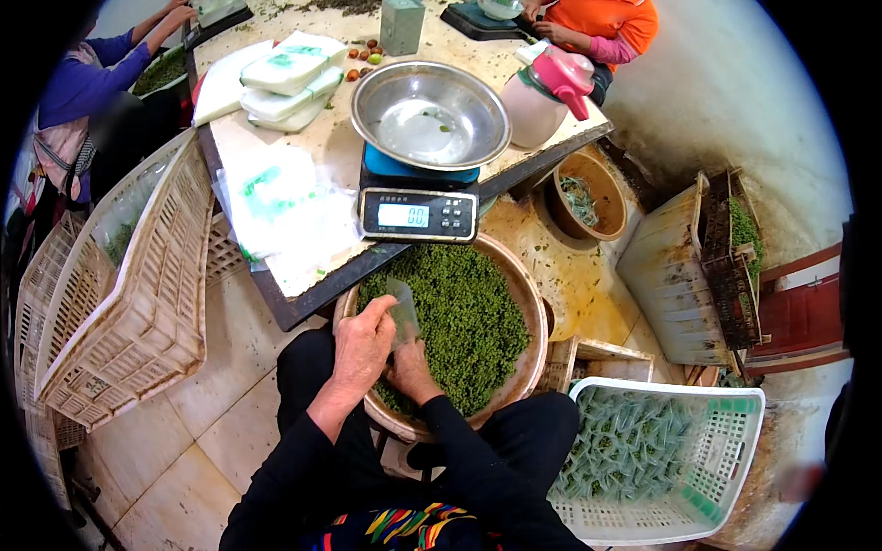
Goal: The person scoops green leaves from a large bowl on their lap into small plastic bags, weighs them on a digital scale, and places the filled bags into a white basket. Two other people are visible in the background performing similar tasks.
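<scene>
My left hand [364, 342] pinches the upper edge of a small clear plastic bag [404, 311], held upright over a wide round basin [539, 324] full of small green peppercorn-like berries [468, 317]. My right hand [412, 372] is at the bag's lower end, low over the berries; its fingertips are hidden, so I cannot tell what it grips. Just beyond the basin, a digital scale [419, 215] at the table corner bears a steel bowl [431, 113] with a few green bits in it. Flat plastic bags [293, 200] lie left of the scale.
Stacked bag packs [293, 65], a pink thermos jug [544, 96] and a metal tin [402, 27] stand on the table [227, 148]. Plastic crates [138, 330] are at left. A white basket [734, 468] of filled bags is at right, below a brown tub [606, 224]. Two people work across the table.
</scene>
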`<state>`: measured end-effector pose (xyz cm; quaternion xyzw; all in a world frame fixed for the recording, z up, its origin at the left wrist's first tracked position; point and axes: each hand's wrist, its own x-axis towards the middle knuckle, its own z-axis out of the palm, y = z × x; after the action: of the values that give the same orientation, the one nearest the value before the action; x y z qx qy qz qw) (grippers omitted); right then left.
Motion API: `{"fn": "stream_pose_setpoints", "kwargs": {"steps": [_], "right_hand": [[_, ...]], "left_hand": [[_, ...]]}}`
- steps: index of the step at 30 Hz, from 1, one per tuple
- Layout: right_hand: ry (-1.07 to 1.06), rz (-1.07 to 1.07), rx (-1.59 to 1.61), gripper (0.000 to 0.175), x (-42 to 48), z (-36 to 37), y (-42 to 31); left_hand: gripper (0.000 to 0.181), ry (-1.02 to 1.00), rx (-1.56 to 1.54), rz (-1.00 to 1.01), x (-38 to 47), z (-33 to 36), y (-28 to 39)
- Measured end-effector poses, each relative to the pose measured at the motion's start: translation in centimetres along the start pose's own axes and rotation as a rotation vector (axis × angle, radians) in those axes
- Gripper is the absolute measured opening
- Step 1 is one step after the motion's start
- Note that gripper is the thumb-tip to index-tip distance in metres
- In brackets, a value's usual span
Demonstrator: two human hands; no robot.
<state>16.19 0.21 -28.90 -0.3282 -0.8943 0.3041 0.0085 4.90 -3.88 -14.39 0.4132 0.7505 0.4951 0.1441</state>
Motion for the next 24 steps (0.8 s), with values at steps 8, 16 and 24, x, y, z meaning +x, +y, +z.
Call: {"fn": "stream_pose_setpoints", "kwargs": {"steps": [8, 16, 24], "right_hand": [[0.063, 0.264, 0.958, 0.049, -2.7, -6.1, 1.8], [0.18, 0.305, 1.342, 0.027, -8.1, -20.2, -4.4], [0.13, 0.09, 0.758, 0.06, -5.3, -18.5, -4.3]], "left_hand": [[0.02, -0.077, 0.008, -0.073, -0.4, 0.1, -0.1], [0.021, -0.288, -0.159, -0.081, -0.5, 2.0, -0.8], [0.022, -0.363, -0.148, 0.012, -1.1, 2.6, 0.2]]}}
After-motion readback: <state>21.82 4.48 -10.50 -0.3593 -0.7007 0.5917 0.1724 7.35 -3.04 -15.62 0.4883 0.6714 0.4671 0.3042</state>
